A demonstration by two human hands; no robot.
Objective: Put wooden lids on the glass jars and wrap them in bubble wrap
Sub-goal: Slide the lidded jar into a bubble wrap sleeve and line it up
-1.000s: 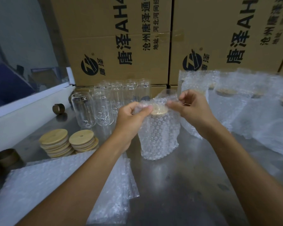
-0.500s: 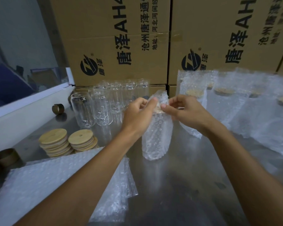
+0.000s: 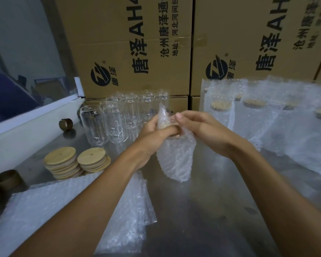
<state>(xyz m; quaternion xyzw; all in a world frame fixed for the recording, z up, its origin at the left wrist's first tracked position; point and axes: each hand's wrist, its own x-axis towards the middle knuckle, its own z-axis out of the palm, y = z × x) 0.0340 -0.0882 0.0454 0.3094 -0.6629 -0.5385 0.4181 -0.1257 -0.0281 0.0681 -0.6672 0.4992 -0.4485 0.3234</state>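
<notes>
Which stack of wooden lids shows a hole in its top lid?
The right-hand stack of round wooden lids, nearer the wrapped jar; the left stack's top lid looks plain.

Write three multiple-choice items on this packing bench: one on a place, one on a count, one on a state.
1. Where are the bare glass jars?
A. Left of the wrapped jar
B. Right of it
C. On the cartons

2. How many stacks of wooden lids?
A. One
B. Two
C. Four

3. The wrapped jar in hand is:
A. Lying flat
B. Upright, unlidded
C. Upright, lidded

Key: 1 A, they stand behind the left hand. 2 B, two stacks sit side by side. 3 C, wood shows through the wrap under the right hand.
</notes>
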